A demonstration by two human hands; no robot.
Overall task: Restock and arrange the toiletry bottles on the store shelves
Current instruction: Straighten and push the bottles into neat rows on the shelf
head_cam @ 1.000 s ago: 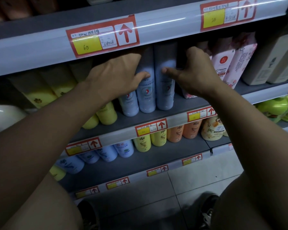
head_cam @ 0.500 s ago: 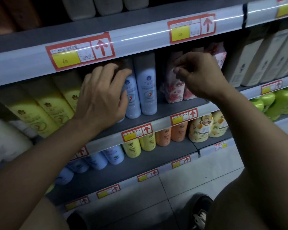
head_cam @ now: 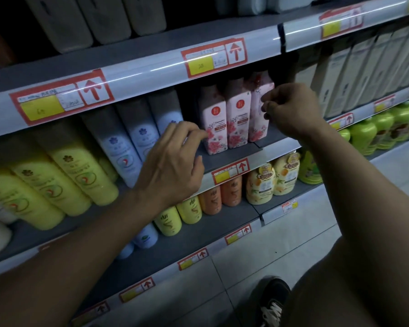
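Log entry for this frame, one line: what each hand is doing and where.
left hand: fingers curled, at leftmost pink floral bottle | right hand: fingertips at rightmost pink floral bottle, grip unclear | shelf: middle

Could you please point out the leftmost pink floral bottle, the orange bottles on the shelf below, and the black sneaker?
Leftmost pink floral bottle (head_cam: 215,123): head view, on its front label.
Orange bottles (head_cam: 220,197): head view, on the body of one of the pair.
Black sneaker (head_cam: 275,300): head view, on its laced upper.
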